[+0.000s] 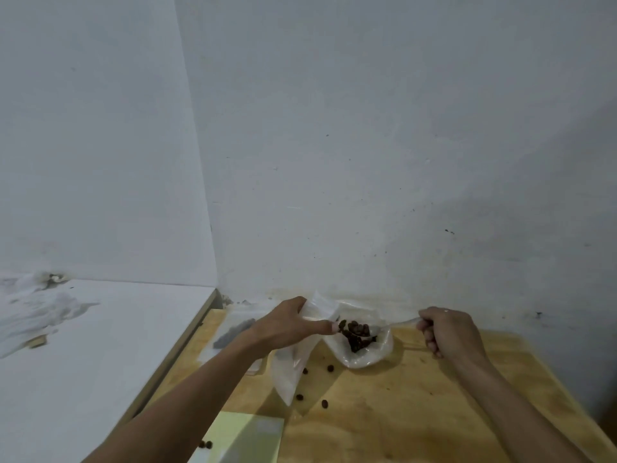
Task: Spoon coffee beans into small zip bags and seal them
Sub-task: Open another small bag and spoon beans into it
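Wood table [417, 412] by white wall [367, 145] | L fingers [329, 326] pinch zip bag [290, 372] | R fingers [430, 342] grip spoon [387, 326]

I find no text, label, brand, number or sign that I can read anywhere in this view. The pale yellow pad [247, 439] lying on the wooden table [417, 412], at its near edge, shows a blank face, and the clear plastic bags further back on that table carry no print that I can make out.
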{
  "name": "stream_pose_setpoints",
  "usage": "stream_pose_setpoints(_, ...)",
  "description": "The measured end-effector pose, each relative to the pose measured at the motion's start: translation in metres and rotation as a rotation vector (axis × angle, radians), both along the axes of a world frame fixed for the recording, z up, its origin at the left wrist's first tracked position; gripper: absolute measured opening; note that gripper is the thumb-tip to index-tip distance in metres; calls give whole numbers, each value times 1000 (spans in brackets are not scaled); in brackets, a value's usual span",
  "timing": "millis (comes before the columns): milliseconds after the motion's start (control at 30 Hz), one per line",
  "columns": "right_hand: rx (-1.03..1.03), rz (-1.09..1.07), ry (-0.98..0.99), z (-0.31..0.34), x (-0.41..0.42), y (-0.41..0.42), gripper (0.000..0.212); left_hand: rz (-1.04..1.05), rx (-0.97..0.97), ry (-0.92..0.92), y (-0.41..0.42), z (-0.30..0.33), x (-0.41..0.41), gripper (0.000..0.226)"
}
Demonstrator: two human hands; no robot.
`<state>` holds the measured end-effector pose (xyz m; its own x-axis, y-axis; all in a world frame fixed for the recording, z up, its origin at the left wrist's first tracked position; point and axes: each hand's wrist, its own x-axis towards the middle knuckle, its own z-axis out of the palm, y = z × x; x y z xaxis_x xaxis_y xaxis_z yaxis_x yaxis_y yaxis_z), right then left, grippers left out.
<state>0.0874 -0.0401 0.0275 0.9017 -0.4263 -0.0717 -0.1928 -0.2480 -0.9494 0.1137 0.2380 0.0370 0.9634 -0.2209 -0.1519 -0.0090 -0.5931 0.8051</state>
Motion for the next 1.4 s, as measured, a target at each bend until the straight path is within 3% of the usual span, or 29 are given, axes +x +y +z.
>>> stream_pose_setpoints(100, -40, -2, 14, 6, 2, 1, 33, -27, 21, 8, 3, 0, -3, 44)
stream_pose_setpoints(233, -33, 6, 74, -2, 1, 3, 34, -50, 59, 23, 3, -3, -5, 54)
stream_pose_setpoints(367, 28, 52, 121, -12, -7, 5, 34, -44, 66, -5, 5, -5, -7, 78)
stream_pose_setpoints(667, 77, 101, -63, 38, -6, 7, 32, -65, 196, -55, 8, -1, -6, 103)
stream_pose_setpoints(767, -22, 172, -118, 59, -7, 18, 32, -80, 201, -61, 4, 0, -6, 102)
stream_pose_setpoints(900, -309, 267, -202, 69, -12, 37, 37, -76, 205, -43, -2, 4, -8, 102)
stream_pose_setpoints(1067, -559, 162, -300, 71, -12, 35, 37, -101, 229, -7, -8, 6, -10, 64)
stream_pose_setpoints(1233, -749, 91, -140, 38, -7, 18, 40, -98, 93, 108, -10, 0, -8, 103)
stream_pose_setpoints(1333, -774, 71, -29, 11, -7, 18, 42, -66, 32, 158, -19, -3, -5, 108)
stream_pose_setpoints(1400, -688, 55, -5, -2, -7, 19, 43, -49, 28, 170, -27, -4, -3, 102)
